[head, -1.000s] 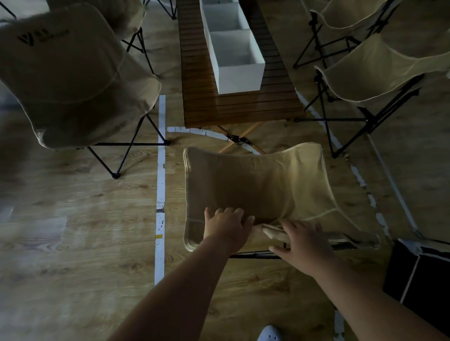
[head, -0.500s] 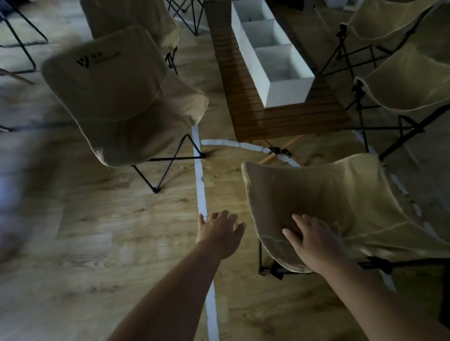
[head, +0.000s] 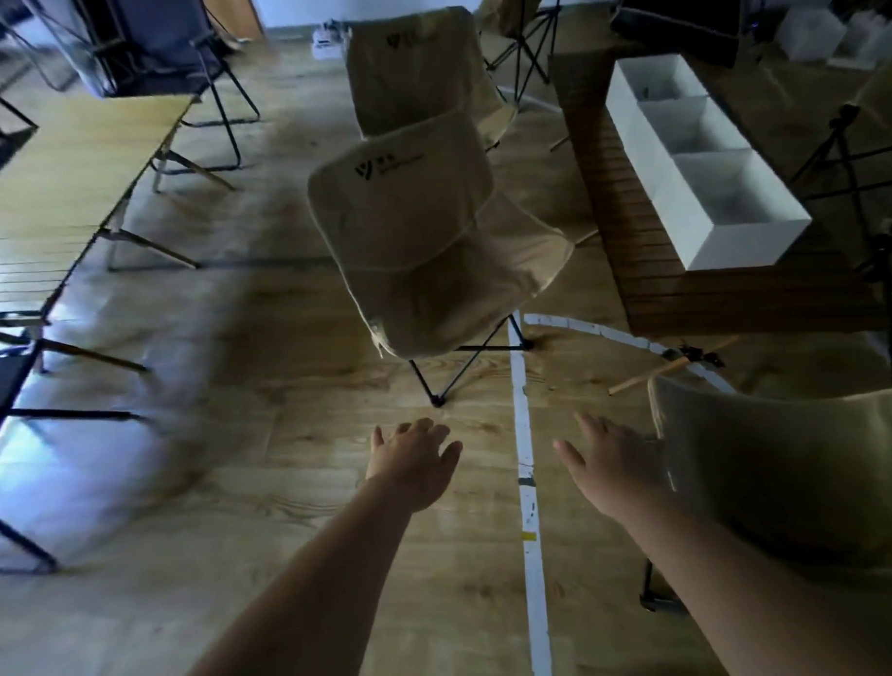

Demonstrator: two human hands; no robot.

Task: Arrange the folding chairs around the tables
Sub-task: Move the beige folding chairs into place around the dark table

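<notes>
Folding chair point(head: 792, 477) at near end of dark slatted table point(head: 684, 279), unheld; left hand point(head: 413, 463) and right hand point(head: 615, 463) spread open, empty. Likely step: between placements. Next: reach toward another chair

Ahead of me a folding chair point(head: 431, 252) stands left of the tabletop point(head: 685, 289), which carries a divided box point(head: 701, 162). Another chair point(head: 414, 71) stands behind the first, a third point(head: 792, 472) at my right, and a second tabletop point(head: 49, 184) far left.
</notes>
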